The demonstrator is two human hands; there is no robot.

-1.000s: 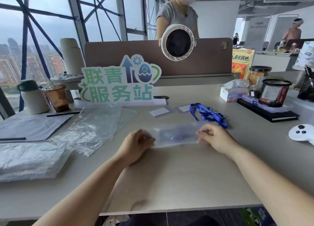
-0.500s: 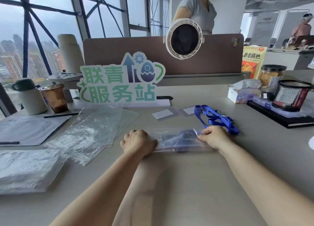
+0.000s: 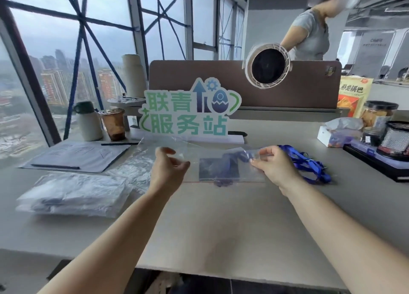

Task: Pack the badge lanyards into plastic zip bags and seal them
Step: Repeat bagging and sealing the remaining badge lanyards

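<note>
Left hand (image 3: 168,169), right hand (image 3: 274,167) on bag (image 3: 221,161)

Clear plastic zip bag (image 3: 217,158), filled and held up.
It stretches level between my left hand (image 3: 169,172) and right hand (image 3: 274,167), a dark badge card (image 3: 219,169) and bunched blue lanyard (image 3: 235,157) inside; loose blue ribbon lanyards (image 3: 309,165) lie just right.

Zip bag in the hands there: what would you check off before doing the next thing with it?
1. Lanyard inside the zip bag: ok, it and a dark card show through.
2. Right hand pinching the bag: ok.
3. Left hand gripping the other end: cannot tell, blurred.
4. Red zip strip pressed shut: cannot tell.
5. Next lanyard ready: ok, loose blue lanyard lies beside the right hand.
</note>
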